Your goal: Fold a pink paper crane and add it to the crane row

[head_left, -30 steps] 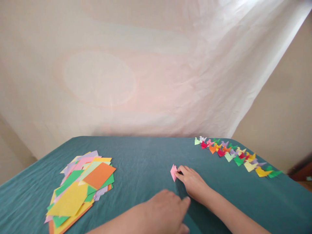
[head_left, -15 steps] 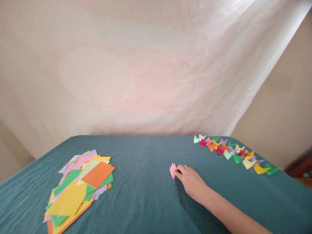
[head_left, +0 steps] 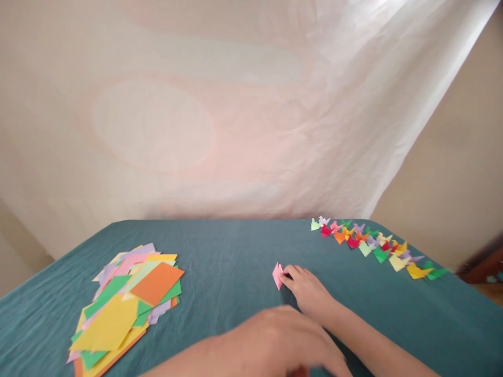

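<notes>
My right hand (head_left: 308, 292) rests on the teal tablecloth (head_left: 231, 262) near the middle, its fingertips pinching a small folded pink paper piece (head_left: 277, 275). My left hand (head_left: 283, 340) is low at the bottom edge, close to the camera and blurred, just in front of my right wrist. Its fingers point right and look curled; I cannot make out anything in them.
A loose pile of coloured paper squares (head_left: 126, 298) lies at the left of the table. A row of several small folded paper figures (head_left: 373, 246) runs along the far right edge. A pale crumpled sheet (head_left: 220, 115) hangs behind the table.
My left hand, out of view half a second ago, has come back in at the bottom. My right hand stays on the pink piece.
</notes>
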### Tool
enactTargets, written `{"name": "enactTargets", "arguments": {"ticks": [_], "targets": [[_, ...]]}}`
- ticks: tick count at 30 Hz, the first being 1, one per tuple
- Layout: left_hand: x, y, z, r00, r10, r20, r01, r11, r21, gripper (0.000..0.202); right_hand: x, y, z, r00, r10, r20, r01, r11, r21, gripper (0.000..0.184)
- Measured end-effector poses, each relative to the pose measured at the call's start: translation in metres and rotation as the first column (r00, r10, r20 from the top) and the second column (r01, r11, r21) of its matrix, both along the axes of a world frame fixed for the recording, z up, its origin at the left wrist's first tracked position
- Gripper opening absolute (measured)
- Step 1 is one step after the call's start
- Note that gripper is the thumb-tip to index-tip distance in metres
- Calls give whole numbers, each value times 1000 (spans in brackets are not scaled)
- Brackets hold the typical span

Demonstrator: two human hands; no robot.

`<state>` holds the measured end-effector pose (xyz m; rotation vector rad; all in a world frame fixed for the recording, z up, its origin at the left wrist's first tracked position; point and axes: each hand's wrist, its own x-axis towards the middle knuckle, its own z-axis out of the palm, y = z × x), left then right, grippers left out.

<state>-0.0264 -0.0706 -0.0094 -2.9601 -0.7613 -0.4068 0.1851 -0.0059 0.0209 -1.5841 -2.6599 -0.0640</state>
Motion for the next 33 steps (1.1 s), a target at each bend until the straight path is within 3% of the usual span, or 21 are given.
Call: {"name": "enactTargets", "arguments": {"ticks": [2, 3, 5, 7, 10, 12, 24, 29, 33], "targets": [[20, 34, 35, 1000, -5, 13, 6, 997, -83, 42, 1, 1, -3, 1000, 8, -29, -8, 1000, 20, 32], [28, 46, 47, 998, 63, 29, -60, 993, -105, 41, 2, 2, -4, 999, 14, -39, -13, 1000, 28, 32], [37, 64, 54, 976, 216, 31, -212, 974, -80, 36, 2, 3, -6, 999, 23, -48, -22, 999, 40, 31], [38, 71, 44, 967, 254, 2, -253, 966, -50, 41, 3, 3, -6, 999, 32, -41, -31, 999, 43, 29], [35, 75, 24, 973, 231, -15, -231, 973, -15, 45, 3, 2, -4, 999, 33, -27, -32, 999, 37, 28], [33, 77, 18, 975, 222, -25, -222, 975, 10, 45, 3, 1, -2, 999, 26, -18, -26, 999, 34, 28], [35, 82, 18, 973, 222, -60, -220, 975, 41, 53, 0, -2, -6, 1000, 4, 28, -4, 1000, 18, 32], [39, 78, 18, 970, 241, 27, -241, 970, -16, 49, 4, 0, -10, 982, -24, -188, 31, 999, 33, 33], [37, 82, 18, 960, 248, 126, -235, 966, -107, 34, 10, 9, -18, 883, -64, -465, 79, 997, 13, 35]]}}
